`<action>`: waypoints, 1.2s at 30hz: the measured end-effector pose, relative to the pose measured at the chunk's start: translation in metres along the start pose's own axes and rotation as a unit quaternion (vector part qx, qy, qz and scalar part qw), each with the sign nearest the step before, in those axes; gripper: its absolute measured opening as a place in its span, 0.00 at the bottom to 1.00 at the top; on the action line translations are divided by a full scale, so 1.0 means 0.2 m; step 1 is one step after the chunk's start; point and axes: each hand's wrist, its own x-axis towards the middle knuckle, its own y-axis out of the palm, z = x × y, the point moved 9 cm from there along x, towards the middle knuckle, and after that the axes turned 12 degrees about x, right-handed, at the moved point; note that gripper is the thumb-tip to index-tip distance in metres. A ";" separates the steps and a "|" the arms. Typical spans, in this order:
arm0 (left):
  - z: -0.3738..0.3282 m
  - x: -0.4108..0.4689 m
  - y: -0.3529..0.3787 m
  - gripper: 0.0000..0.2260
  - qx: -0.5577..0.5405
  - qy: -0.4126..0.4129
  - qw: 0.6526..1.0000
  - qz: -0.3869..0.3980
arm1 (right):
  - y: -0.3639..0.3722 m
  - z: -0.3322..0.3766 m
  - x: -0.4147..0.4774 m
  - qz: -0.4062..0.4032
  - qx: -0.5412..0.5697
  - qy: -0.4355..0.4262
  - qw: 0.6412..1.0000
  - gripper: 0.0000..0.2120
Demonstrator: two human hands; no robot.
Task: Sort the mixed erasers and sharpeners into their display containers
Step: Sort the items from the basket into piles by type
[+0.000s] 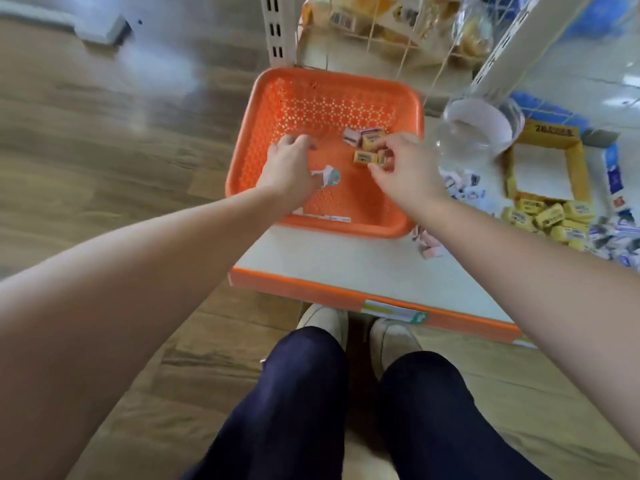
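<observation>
A: Pinching a small yellow eraser (383, 156) between fingers (391, 142) of the right hand (407, 168), low inside the orange basket (311, 98).

B: Curling fingers (298, 141) of the left hand (287, 164) down onto the basket mesh; holding anything or not, cannot tell.

A: Logging loose erasers (363, 156) just beside the pinch, plus a yellow pile (547, 216) on the shelf (311, 251) right of the basket, near a yellow box (550, 133) and clear jar (478, 133).

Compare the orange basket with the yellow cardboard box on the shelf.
The orange basket is perforated plastic with rounded corners; the yellow box is plain cardboard with square corners. The basket holds a few erasers; the box shows only bare white inside. Both are open-topped and sit on the shelf.
</observation>
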 end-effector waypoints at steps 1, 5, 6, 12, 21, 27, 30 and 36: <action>0.03 0.02 0.02 0.22 -0.007 -0.012 1.000 0.004 | 0.03 0.01 0.04 0.008 -0.023 -0.004 1.000 0.13; 0.17 0.16 0.06 0.23 -0.011 -0.084 0.996 0.018 | 0.14 -0.04 0.18 0.081 -0.112 0.026 0.990 0.17; 0.19 0.20 0.06 0.23 -0.011 -0.095 0.995 0.015 | 0.16 -0.06 0.21 0.097 -0.124 0.038 0.987 0.18; 0.20 0.31 0.12 0.24 -0.012 -0.082 0.997 0.009 | 0.24 -0.17 0.30 0.101 -0.169 0.081 0.977 0.15; 0.10 0.21 0.07 0.11 0.036 -0.012 0.999 0.026 | 0.29 -0.22 0.21 0.102 -0.162 0.139 0.972 0.15; 0.10 0.09 -0.10 0.10 0.039 0.008 0.999 -0.001 | 0.44 -0.17 0.18 0.125 -0.135 0.095 0.978 0.25; 0.09 0.05 -0.11 0.12 0.051 0.023 0.998 -0.007 | 0.43 -0.15 0.18 0.099 -0.117 0.058 0.987 0.18; -0.02 -0.02 -0.13 0.13 0.021 0.035 0.999 -0.030 | 0.19 -0.08 0.12 0.034 -0.035 0.041 0.998 0.22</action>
